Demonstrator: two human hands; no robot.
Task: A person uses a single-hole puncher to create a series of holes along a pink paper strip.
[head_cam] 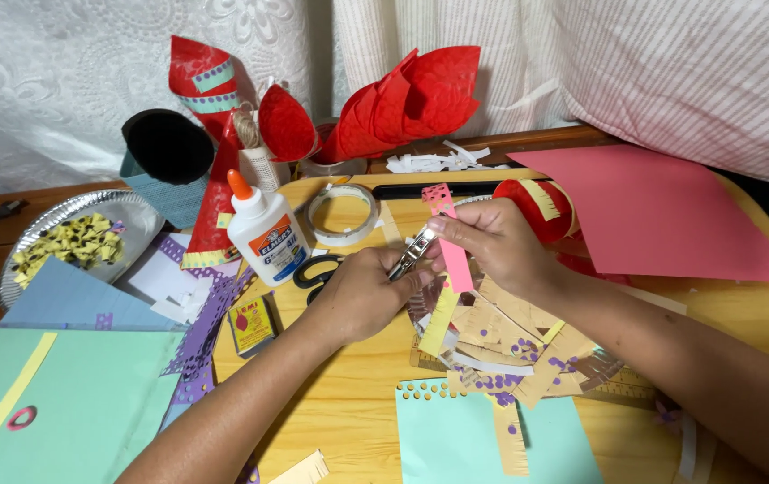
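Note:
My left hand (362, 296) grips a small metal hole punch (413, 253) over the yellow wooden table (357, 403). My right hand (492, 242) pinches a narrow pink paper strip (449, 235) that stands upright, with several punched holes at its top end. The punch's jaws sit against the strip's left edge. Below the hands lies a pile of tan, yellow and purple-dotted paper scraps (510, 345).
A white glue bottle (266, 231), a tape roll (341, 213) and black scissors (314, 269) lie left of the hands. Red paper cones (407, 99) stand behind. A foil plate (138, 220) of yellow bits, pink sheet (662, 211), teal sheets (71, 394) and a matchbox (251, 324) surround them.

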